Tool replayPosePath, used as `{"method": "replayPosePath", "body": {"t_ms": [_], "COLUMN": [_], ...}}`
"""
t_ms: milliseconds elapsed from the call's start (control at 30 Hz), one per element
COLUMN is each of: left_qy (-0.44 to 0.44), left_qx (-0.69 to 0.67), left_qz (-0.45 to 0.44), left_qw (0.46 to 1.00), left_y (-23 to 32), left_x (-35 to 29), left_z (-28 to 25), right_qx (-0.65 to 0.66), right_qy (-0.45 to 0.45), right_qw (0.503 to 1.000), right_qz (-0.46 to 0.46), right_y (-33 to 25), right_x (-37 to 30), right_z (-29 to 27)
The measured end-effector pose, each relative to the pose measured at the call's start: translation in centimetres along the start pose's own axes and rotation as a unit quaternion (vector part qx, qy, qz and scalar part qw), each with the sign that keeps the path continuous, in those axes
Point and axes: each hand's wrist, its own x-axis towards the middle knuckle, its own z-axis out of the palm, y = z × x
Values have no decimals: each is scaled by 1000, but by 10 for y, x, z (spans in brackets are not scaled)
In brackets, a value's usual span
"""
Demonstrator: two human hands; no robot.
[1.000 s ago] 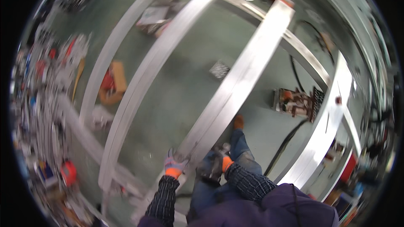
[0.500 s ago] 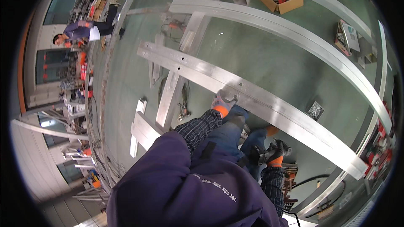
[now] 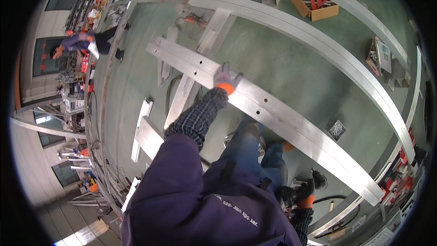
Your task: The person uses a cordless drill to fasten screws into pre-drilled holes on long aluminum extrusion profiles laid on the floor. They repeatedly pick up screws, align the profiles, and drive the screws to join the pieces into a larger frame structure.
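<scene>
A long silver aluminium beam (image 3: 296,125) with several drilled holes lies slantwise in front of me. My left hand (image 3: 226,81), in a grey glove with an orange cuff, is closed over the beam left of its middle, fingers across the far edge. Low on the right, beside my leg, my right hand (image 3: 304,192) is wrapped round a black cordless drill (image 3: 320,180). Its dark glove and the drill's body blend together, so the grip is partly hidden.
Another long beam (image 3: 318,36) runs beyond, and a crosswise metal support (image 3: 182,95) passes under both. A cardboard box (image 3: 314,4) of tools and a small tray of screws (image 3: 337,130) sit on the floor. A co-worker (image 3: 88,43) with white paper walks at far left.
My left hand has moved left along the beam, from its near edge to over its top. My right hand and the drill have shifted slightly lower and right. The co-worker has moved.
</scene>
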Motion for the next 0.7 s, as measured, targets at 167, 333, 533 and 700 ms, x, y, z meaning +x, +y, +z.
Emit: {"method": "replayPosePath", "body": {"t_ms": [167,333,533,700], "left_qy": [-24,-12,-40,-117], "left_qx": [187,206,207,320], "left_qz": [-23,-99,-145,-145], "left_qw": [982,973,967,929], "left_y": [-30,-50,-98,-88], "left_x": [131,199,175,174], "left_z": [-18,-7,7,-9], "right_qx": [-183,167,-123,50], "right_qy": [30,139,53,100], "right_qw": [981,960,989,985], "right_qz": [-55,179,66,133], "right_y": [61,46,4,-36], "right_x": [29,16,32,35], "right_z": [-18,52,86,120]}}
